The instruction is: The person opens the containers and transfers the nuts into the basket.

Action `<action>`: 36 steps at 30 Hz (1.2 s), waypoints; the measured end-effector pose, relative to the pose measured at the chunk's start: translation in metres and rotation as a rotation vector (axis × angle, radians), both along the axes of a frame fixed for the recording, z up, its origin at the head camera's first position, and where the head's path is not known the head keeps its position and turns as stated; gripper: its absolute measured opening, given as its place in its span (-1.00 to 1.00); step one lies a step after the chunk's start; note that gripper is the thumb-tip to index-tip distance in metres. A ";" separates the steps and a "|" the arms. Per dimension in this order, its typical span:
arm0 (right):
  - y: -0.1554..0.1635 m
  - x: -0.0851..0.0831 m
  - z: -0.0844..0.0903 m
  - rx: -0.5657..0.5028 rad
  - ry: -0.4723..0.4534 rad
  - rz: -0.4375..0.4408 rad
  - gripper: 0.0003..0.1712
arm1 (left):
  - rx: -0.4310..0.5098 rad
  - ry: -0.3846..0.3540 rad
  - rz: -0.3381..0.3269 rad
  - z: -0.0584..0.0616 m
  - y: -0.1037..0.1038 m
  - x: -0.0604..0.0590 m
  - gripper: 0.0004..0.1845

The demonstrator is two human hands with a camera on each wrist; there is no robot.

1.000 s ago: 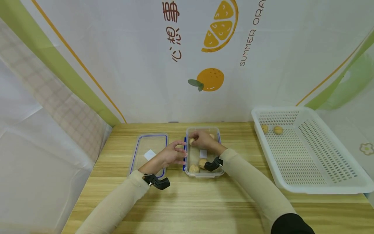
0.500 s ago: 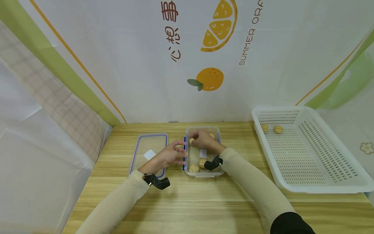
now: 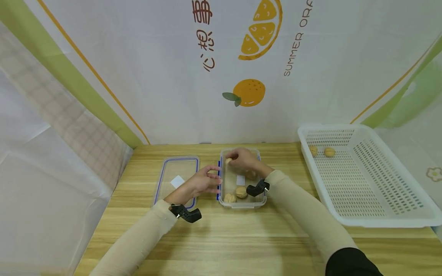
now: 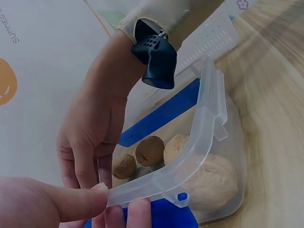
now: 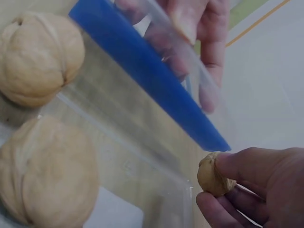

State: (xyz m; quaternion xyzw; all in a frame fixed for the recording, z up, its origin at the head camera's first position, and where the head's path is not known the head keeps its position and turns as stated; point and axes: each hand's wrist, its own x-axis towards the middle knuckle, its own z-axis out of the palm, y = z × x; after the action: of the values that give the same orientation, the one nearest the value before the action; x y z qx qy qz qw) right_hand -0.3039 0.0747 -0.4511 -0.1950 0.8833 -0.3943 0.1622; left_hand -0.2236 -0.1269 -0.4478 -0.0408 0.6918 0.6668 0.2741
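A clear plastic box with blue side clips stands on the table, holding several walnuts. My left hand grips its left wall, the thumb over the rim and fingers outside near a blue clip. Inside the box's far left part, my right hand pinches a walnut between thumb and fingers. Two walnuts sit at the near end, one in the left corner and one beside it. A blurred walnut shows below the right hand. A white label marks the box floor.
A clear lid with a blue seal lies left of the box, partly under the left arm. At the right stands a white perforated basket with two walnuts at its far left. A printed curtain hangs behind the table.
My right hand has shifted slightly away and to the right, with the walnut in its fingers. A blurred walnut now shows below that hand. My left hand keeps its place on the wall.
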 end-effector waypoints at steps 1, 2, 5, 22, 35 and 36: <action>0.000 0.000 0.002 0.000 0.009 0.000 -0.62 | 0.000 0.001 0.001 0.000 0.000 0.000 -0.44; 0.001 0.000 0.004 -0.003 0.013 0.001 -0.62 | -0.001 0.002 0.002 0.000 0.001 0.000 -0.44; 0.002 0.001 0.008 -0.016 0.023 0.014 -0.62 | -0.001 0.001 0.008 -0.001 0.002 -0.001 -0.44; 0.017 0.009 0.040 -0.072 0.004 0.072 -0.59 | 0.000 -0.009 -0.008 0.000 0.001 -0.002 -0.43; 0.036 0.016 0.071 -0.083 0.091 0.106 -0.61 | 0.003 0.001 -0.016 -0.003 0.000 -0.003 -0.43; 0.038 0.016 0.073 -0.084 0.096 0.107 -0.61 | 0.005 -0.001 -0.017 -0.003 0.000 -0.003 -0.43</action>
State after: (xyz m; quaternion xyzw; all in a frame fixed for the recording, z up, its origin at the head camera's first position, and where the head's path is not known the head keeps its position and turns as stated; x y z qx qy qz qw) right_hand -0.2883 0.1124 -0.3782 -0.2671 0.8610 -0.4122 0.1321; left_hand -0.2262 -0.1267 -0.4506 -0.0347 0.6901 0.6664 0.2801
